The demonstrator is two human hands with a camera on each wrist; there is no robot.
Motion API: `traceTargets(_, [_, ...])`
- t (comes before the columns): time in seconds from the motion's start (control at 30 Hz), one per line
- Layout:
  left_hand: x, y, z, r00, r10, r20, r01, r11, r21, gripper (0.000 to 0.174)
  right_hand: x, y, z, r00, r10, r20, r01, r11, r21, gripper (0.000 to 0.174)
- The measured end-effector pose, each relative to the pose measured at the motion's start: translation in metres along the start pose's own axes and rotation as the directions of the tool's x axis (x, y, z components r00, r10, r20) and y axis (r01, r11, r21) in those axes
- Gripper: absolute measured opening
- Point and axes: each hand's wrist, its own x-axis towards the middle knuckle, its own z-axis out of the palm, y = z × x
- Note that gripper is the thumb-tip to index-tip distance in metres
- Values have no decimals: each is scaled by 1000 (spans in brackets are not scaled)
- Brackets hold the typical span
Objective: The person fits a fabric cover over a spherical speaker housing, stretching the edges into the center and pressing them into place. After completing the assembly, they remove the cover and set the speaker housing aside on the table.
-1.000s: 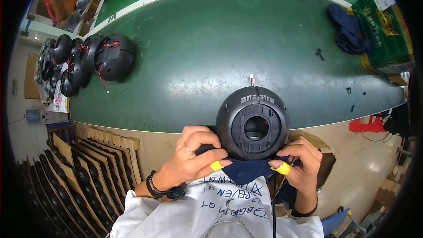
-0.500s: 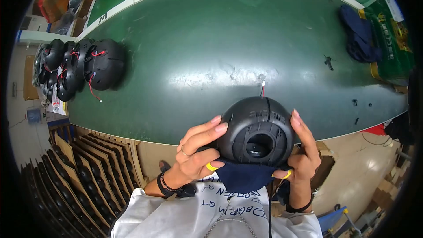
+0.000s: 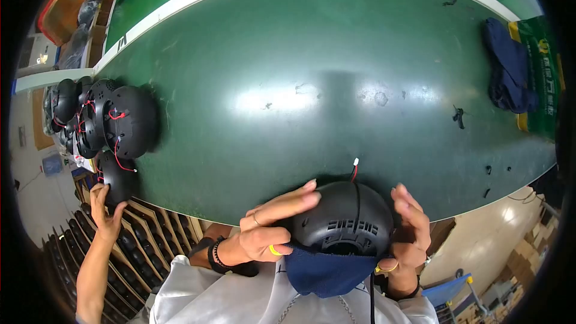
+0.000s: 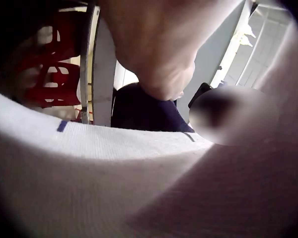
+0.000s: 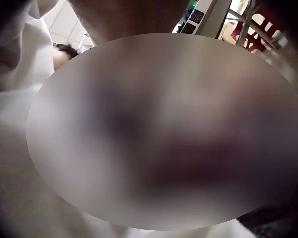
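A round black shell (image 3: pixel 345 207) with a slotted vent and a short red-and-black lead rests at the table's front edge, near the body in the head view. Dark blue cloth (image 3: pixel 329 273) covers its near side. My left hand (image 3: pixel 264 228) pinches the cloth's left corner, its other fingers stretched along the shell. At the cloth's right corner my right hand (image 3: pixel 411 240) pinches with the thumb low and fingers raised beside the shell. In the left wrist view, the hand (image 4: pixel 159 54) is above the blue cloth (image 4: pixel 144 111). The right wrist view is mostly blurred.
Black shells with red wires (image 3: pixel 132 121) stand at the table's left end, where another person's hand (image 3: pixel 107 213) touches one. Folded blue cloth (image 3: pixel 510 66) lies beside a green bag (image 3: pixel 543 78) at the right. Small black scraps (image 3: pixel 459 117) lie on the green table (image 3: pixel 258 54).
The shell has tipped, its opening now mostly behind the cloth. My hands and the shell sit lower in view. Another person's hand has appeared at the left shells.
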Motion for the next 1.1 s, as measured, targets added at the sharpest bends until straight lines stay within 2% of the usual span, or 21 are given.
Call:
traceTargets(0.03, [1, -1, -2, 996, -38, 86, 46, 995, -92, 40, 1, -1, 2, 997, 64, -35, -63, 998, 22, 63])
traceTargets(0.07, [3, -2, 0, 997, -36, 62, 41, 996, -85, 39, -1, 0, -4, 992, 96, 76, -105, 987, 120, 65])
traceTargets(0.1, [2, -2, 1, 997, -44, 63, 50, 995, -88, 39, -2, 0, -4, 991, 106, 77, -114, 986, 119, 65])
traceTargets(0.2, [5, -1, 1, 991, -135, 8, 135, 986, -102, 33, 0, 6, 0, 999, 43, 10, -44, 991, 130, 64])
traceTargets(0.3, [10, -2, 3, 981, -192, -21, 187, 974, -126, 30, 6, 8, 2, 996, 84, -19, -80, 984, 162, 58])
traceTargets(0.33, [9, -3, 2, 979, -199, -31, 193, 970, -146, 29, 9, 8, 2, 997, 75, -29, -70, 985, 155, 50])
traceTargets(0.47, [10, -3, 1, 964, -264, -32, 252, 946, -203, 28, 13, 6, 0, 995, 103, -11, -100, 987, 125, 46])
traceTargets(0.53, [15, -5, -7, 957, -282, 65, 289, 927, -240, 27, 16, 3, -3, 993, 121, 5, -121, 985, 123, 46])
traceTargets(0.57, [19, -6, -13, 957, -284, 66, 291, 927, -236, 27, 17, 3, -3, 991, 133, 18, -134, 983, 122, 46])
traceTargets(0.63, [27, -7, -24, 945, -220, 242, 268, 945, -189, 28, 16, 3, -1, 990, 143, 5, -143, 982, 126, 45])
traceTargets(0.67, [30, -6, -26, 942, -211, 262, 259, 952, -166, 28, 17, 3, 0, 989, 146, -8, -143, 982, 127, 45])
traceTargets(0.83, [27, 2, -14, 953, -245, 179, 272, 952, -143, 26, 14, 0, -1, 985, 172, -4, -170, 979, 110, 44])
traceTargets(0.9, [25, 8, -10, 933, -353, 73, 360, 926, -111, 26, 12, 0, 1, 982, 189, 0, -188, 976, 112, 44])
traceTargets(0.97, [29, 10, -10, 924, -375, 78, 382, 919, -102, 26, 11, 2, 3, 981, 188, -39, -178, 969, 171, 42])
traceTargets(1.03, [32, 12, -12, 879, -464, 111, 474, 876, -95, 24, 12, 1, 4, 973, 229, -43, -216, 957, 194, 40])
traceTargets(1.1, [32, 11, -14, 879, -464, 112, 473, 878, -76, 24, 13, 0, 4, 963, 265, -51, -249, 944, 219, 37])
